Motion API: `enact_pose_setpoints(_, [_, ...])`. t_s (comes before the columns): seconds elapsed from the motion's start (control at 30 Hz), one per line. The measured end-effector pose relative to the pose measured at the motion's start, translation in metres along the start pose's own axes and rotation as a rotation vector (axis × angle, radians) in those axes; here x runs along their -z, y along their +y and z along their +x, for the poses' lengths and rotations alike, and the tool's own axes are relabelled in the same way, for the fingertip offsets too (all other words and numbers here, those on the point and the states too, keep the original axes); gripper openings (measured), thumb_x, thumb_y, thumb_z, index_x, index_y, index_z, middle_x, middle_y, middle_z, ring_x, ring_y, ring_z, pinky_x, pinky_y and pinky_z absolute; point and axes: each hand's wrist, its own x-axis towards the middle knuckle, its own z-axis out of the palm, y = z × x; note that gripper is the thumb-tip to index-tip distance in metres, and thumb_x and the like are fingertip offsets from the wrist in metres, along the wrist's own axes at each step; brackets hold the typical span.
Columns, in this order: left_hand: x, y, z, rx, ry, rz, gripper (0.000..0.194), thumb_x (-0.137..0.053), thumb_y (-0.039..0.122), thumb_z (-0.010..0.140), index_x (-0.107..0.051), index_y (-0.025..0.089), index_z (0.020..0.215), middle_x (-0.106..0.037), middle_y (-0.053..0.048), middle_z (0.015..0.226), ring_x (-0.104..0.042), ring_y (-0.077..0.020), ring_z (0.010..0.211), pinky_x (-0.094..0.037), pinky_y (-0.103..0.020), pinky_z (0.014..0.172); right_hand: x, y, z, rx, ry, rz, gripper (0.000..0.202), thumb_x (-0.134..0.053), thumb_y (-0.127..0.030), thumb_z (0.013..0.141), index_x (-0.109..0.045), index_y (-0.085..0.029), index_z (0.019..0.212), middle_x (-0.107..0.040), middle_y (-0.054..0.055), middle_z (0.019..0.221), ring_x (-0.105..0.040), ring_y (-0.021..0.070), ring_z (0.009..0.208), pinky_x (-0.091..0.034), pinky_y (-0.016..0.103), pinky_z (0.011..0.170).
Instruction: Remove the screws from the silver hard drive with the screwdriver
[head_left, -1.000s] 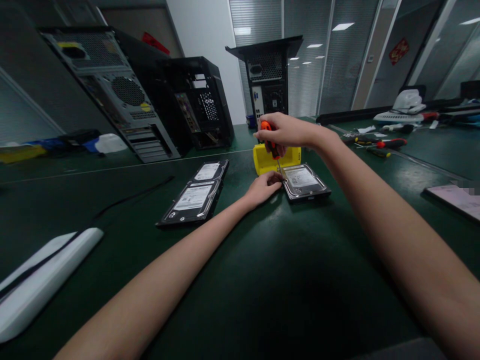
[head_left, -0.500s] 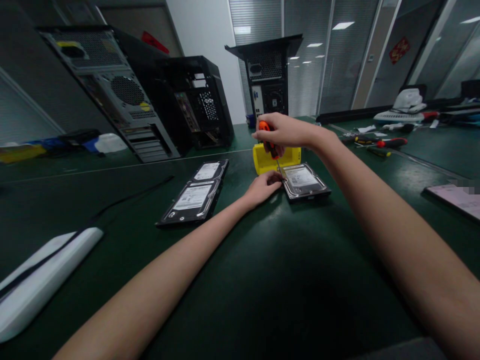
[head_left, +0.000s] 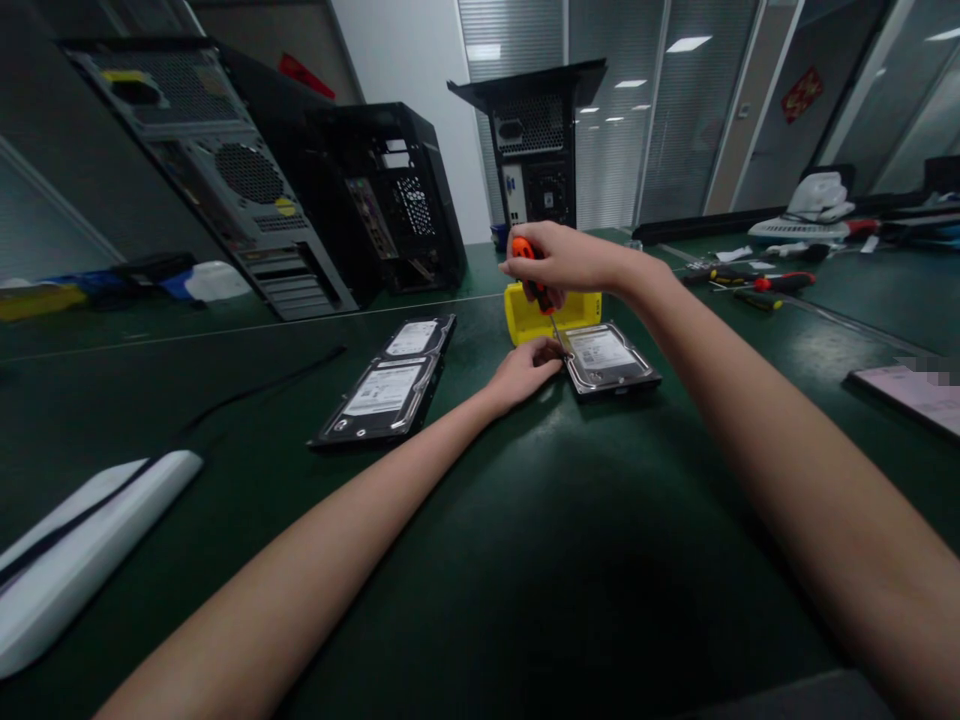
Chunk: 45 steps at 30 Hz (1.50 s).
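Note:
My right hand is wrapped round the orange and black handle of a screwdriver. Its thin shaft slants down to the left edge of a hard drive, which lies label up on the green table. At that same edge, my left hand rests low with fingers curled against the drive, close to the screwdriver's tip. The exact fingertip contact is partly hidden. Just behind the drive stands a yellow plastic case. Left of my left hand, two more hard drives lie end to end, labels up.
Computer cases stand at the back left, and another tower stands behind my right hand. Pliers and other hand tools lie at the right. A white device with a black cable is at the left; a pinkish flat object lies far right.
The view has shifted very slightly. Both hands keep their places at the hard drive, and the screwdriver handle leans a touch further left.

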Motion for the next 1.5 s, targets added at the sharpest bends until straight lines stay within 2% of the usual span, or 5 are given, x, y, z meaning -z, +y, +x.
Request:
enact_pose_setpoints(0.27, [-0.001, -0.002, 0.002, -0.016, 0.001, 0.009, 0.023, -0.053, 0.025, 0.081, -0.062, 0.015, 0.100, -0.066, -0.006, 0.097, -0.061, -0.0188, 0.090, -0.047, -0.035, 0.087, -0.003, -0.010, 0.001, 0.049, 0.001, -0.079, 0.019, -0.052, -0.031, 0.087, -0.043, -0.015, 0.080, -0.054, 0.003, 0.071, -0.048, 0.0061, 0.056, -0.039, 0.015, 0.046])
enact_pose_setpoints(0.57, [0.001, -0.001, 0.001, 0.005, -0.009, 0.033, 0.026, -0.054, 0.025, 0.080, -0.061, 0.014, 0.102, -0.066, -0.007, 0.098, -0.061, -0.0182, 0.087, -0.048, -0.034, 0.083, 0.004, 0.001, -0.001, -0.057, 0.025, 0.088, 0.014, -0.046, -0.028, 0.090, -0.041, -0.016, 0.096, -0.055, 0.001, 0.068, -0.050, 0.0065, 0.051, -0.043, 0.016, 0.046])
enact_pose_setpoints(0.87, [0.001, -0.001, 0.000, -0.005, -0.002, 0.004, 0.025, -0.053, 0.024, 0.080, -0.062, 0.014, 0.102, -0.067, -0.007, 0.099, -0.061, -0.0183, 0.088, -0.048, -0.034, 0.083, 0.003, 0.001, 0.002, -0.030, -0.009, 0.113, 0.014, -0.049, -0.028, 0.088, -0.041, -0.017, 0.088, -0.054, 0.001, 0.069, -0.047, 0.0043, 0.049, -0.042, 0.015, 0.044])
enact_pose_setpoints(1.3, [0.000, 0.000, 0.000, 0.015, 0.010, 0.014, 0.025, -0.054, 0.023, 0.079, -0.061, 0.013, 0.101, -0.067, -0.007, 0.097, -0.061, -0.0175, 0.087, -0.048, -0.032, 0.081, 0.002, 0.009, 0.001, 0.015, 0.096, -0.080, 0.023, -0.041, -0.024, 0.091, -0.040, -0.017, 0.112, -0.055, 0.001, 0.069, -0.046, 0.0058, 0.042, -0.042, 0.018, 0.040])
enact_pose_setpoints(1.5, [0.001, 0.003, -0.001, 0.013, 0.003, 0.020, 0.025, -0.053, 0.022, 0.080, -0.061, 0.012, 0.101, -0.066, -0.008, 0.097, -0.060, -0.0177, 0.085, -0.048, -0.032, 0.080, 0.003, 0.008, 0.002, 0.018, 0.075, -0.118, 0.019, -0.041, -0.024, 0.091, -0.046, -0.015, 0.107, -0.057, 0.005, 0.079, -0.050, 0.0072, 0.052, -0.044, 0.018, 0.046])
